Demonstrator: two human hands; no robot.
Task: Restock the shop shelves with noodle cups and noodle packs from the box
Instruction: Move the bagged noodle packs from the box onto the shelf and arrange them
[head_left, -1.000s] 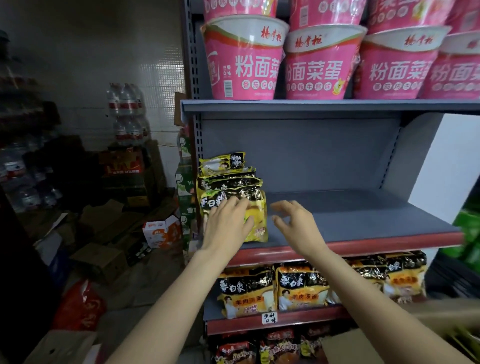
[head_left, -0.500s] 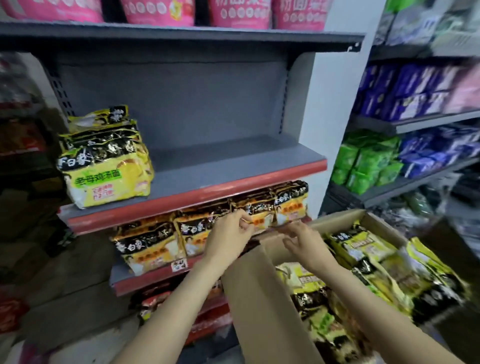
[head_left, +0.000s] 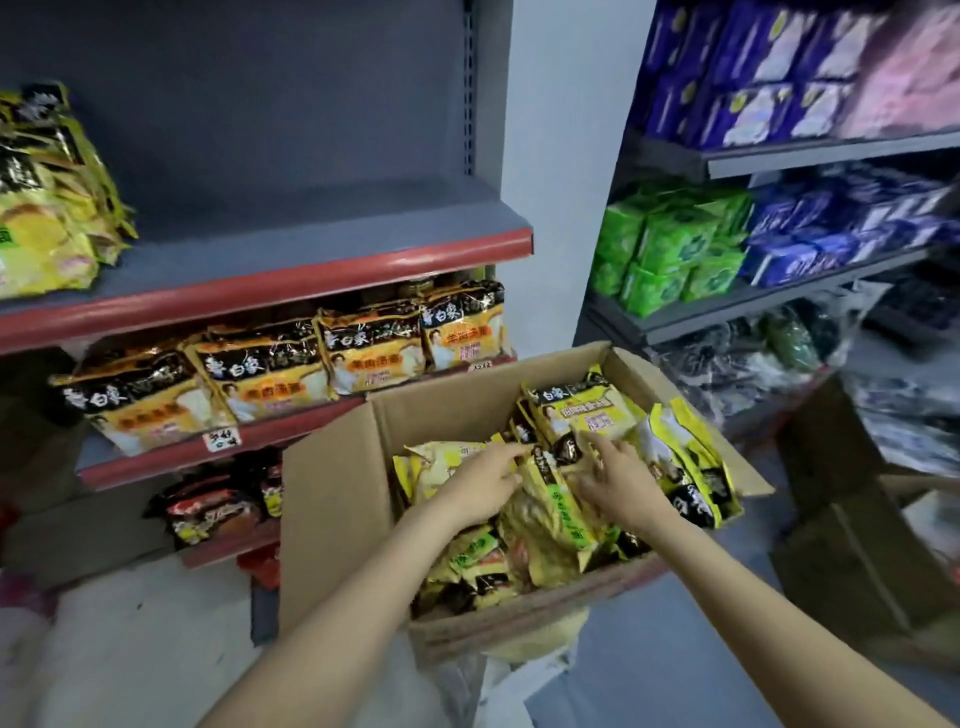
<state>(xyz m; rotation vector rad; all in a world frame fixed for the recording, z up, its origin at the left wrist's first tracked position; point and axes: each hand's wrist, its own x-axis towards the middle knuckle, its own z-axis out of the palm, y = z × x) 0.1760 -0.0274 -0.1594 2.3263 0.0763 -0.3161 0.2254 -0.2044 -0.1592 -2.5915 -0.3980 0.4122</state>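
Shop shelves (head_left: 332, 270) behind cardboard box (head_left: 332, 499) | noodle packs (head_left: 582, 415) fill box | my left hand (head_left: 480, 486) and right hand (head_left: 615, 480) inside box, fingers loose on packs, gripping nothing.

Dim shop: grey shelving (head_left: 322, 244) with red edges, a pale pillar (head_left: 561, 171), grey floor (head_left: 649, 649).
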